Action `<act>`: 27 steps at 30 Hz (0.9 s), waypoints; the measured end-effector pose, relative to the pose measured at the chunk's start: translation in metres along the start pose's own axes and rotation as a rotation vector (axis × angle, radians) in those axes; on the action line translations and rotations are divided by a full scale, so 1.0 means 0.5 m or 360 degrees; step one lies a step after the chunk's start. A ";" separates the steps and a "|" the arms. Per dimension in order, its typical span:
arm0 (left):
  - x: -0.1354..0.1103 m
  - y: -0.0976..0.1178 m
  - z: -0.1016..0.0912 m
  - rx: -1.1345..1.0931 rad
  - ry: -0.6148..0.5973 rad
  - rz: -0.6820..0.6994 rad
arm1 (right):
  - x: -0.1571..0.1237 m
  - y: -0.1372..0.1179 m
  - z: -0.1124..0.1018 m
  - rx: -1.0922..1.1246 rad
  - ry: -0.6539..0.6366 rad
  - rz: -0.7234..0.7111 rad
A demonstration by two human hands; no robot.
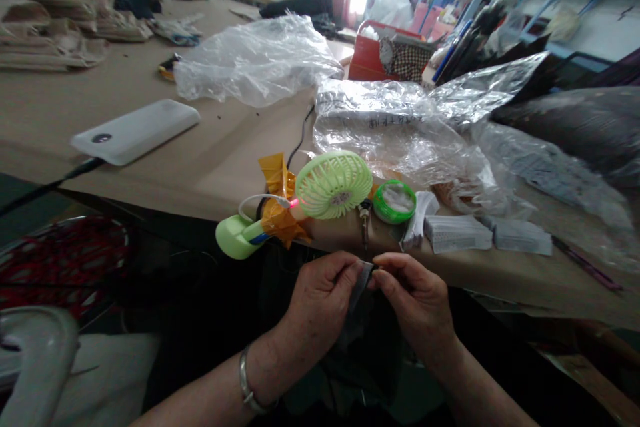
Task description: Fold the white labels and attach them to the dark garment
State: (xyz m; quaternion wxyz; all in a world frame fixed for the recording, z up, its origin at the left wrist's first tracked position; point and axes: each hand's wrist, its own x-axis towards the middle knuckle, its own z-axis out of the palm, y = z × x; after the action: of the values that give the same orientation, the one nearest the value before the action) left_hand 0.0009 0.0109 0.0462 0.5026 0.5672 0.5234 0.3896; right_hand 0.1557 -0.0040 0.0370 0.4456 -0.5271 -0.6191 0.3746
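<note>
Just in front of the table edge, my left hand [320, 303] pinches a small greyish-white strip [360, 287] between thumb and fingers; it looks like a label or piece of cloth. My right hand [417, 307] is closed in a pinch at the strip's upper right end, by a small dark bit too tiny to name. Right above my fingertips, a thin metal-tipped tool [365, 230] points down over the edge. A green fan [334, 183] is fixed with brown tape [278, 203] to its left. Beside the tool stands a green round tub [395, 201] with whitish contents.
Stacks of pale labels [457, 233] and purple tweezers [590, 267] lie along the right edge. Clear plastic bags [390, 123] cover the middle, with a red box [385, 53] behind. A white device [137, 131] with a cable sits left. Folded beige cloth [50, 20] lies far left.
</note>
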 end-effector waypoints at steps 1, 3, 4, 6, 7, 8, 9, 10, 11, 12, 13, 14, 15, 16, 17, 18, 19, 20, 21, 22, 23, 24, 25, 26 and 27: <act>-0.002 -0.005 -0.001 0.0001 -0.0002 -0.0020 | -0.003 -0.009 -0.010 -0.0077 0.0004 -0.0064; -0.006 -0.017 -0.003 0.0007 -0.0019 -0.0049 | 0.002 -0.028 -0.035 -0.0291 0.0047 -0.0289; -0.007 -0.024 -0.003 0.0010 -0.0034 -0.0054 | 0.011 -0.037 -0.050 -0.0414 0.0082 -0.0433; -0.011 -0.041 -0.003 0.0029 -0.0040 -0.0048 | 0.041 -0.050 -0.079 -0.0684 0.0160 -0.0711; -0.013 -0.050 -0.002 0.0041 -0.0043 -0.0049 | 0.060 -0.054 -0.091 -0.0832 0.0194 -0.0822; -0.015 -0.058 -0.001 0.0054 -0.0063 -0.0085 | 0.080 -0.055 -0.100 -0.0989 0.0216 -0.0898; -0.017 -0.066 0.001 0.0083 -0.0102 -0.0137 | 0.099 -0.055 -0.106 -0.1145 0.0226 -0.0938; -0.019 -0.072 0.002 0.0117 -0.0103 -0.0165 | 0.116 -0.054 -0.109 -0.1292 0.0223 -0.0949; -0.022 -0.078 0.003 0.0148 -0.0118 -0.0179 | 0.131 -0.052 -0.109 -0.1417 0.0205 -0.0931; -0.025 -0.081 0.004 0.0178 -0.0130 -0.0189 | 0.142 -0.049 -0.107 -0.1515 0.0170 -0.0899; -0.028 -0.083 0.004 0.0203 -0.0141 -0.0194 | 0.149 -0.046 -0.103 -0.1578 0.0128 -0.0866; -0.031 -0.084 0.004 0.0223 -0.0158 -0.0201 | 0.153 -0.044 -0.100 -0.1601 0.0088 -0.0846; -0.034 -0.084 0.004 0.0237 -0.0169 -0.0213 | 0.153 -0.042 -0.099 -0.1576 0.0064 -0.0841; -0.036 -0.084 0.005 0.0251 -0.0180 -0.0228 | 0.152 -0.041 -0.100 -0.1499 0.0068 -0.0848; -0.038 -0.083 0.005 0.0262 -0.0184 -0.0240 | 0.148 -0.040 -0.104 -0.1378 0.0105 -0.0860; -0.039 -0.083 0.005 0.0272 -0.0183 -0.0247 | 0.142 -0.039 -0.110 -0.1234 0.0169 -0.0866; -0.040 -0.083 0.006 0.0279 -0.0181 -0.0246 | 0.135 -0.038 -0.118 -0.1093 0.0245 -0.0857; -0.040 -0.084 0.007 0.0284 -0.0176 -0.0241 | 0.126 -0.035 -0.128 -0.0978 0.0321 -0.0838; -0.041 -0.085 0.009 0.0284 -0.0173 -0.0236 | 0.117 -0.031 -0.137 -0.0905 0.0379 -0.0819; -0.042 -0.087 0.011 0.0278 -0.0176 -0.0233 | 0.106 -0.025 -0.144 -0.0889 0.0409 -0.0800; -0.043 -0.089 0.014 0.0267 -0.0187 -0.0234 | 0.095 -0.018 -0.150 -0.0924 0.0416 -0.0789; -0.045 -0.091 0.017 0.0251 -0.0207 -0.0236 | 0.085 -0.009 -0.152 -0.0997 0.0408 -0.0788; -0.046 -0.093 0.021 0.0235 -0.0230 -0.0241 | 0.075 0.002 -0.152 -0.1095 0.0398 -0.0792; -0.047 -0.094 0.024 0.0224 -0.0253 -0.0246 | 0.065 0.012 -0.149 -0.1204 0.0388 -0.0795; -0.048 -0.096 0.028 0.0216 -0.0271 -0.0250 | 0.058 0.023 -0.144 -0.1305 0.0389 -0.0798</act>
State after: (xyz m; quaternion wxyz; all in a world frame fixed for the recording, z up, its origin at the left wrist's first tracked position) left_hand 0.0010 -0.0178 -0.0012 0.5347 0.5881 0.5468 0.2631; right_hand 0.2260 0.0259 0.0538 0.3472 -0.5340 -0.7664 -0.0830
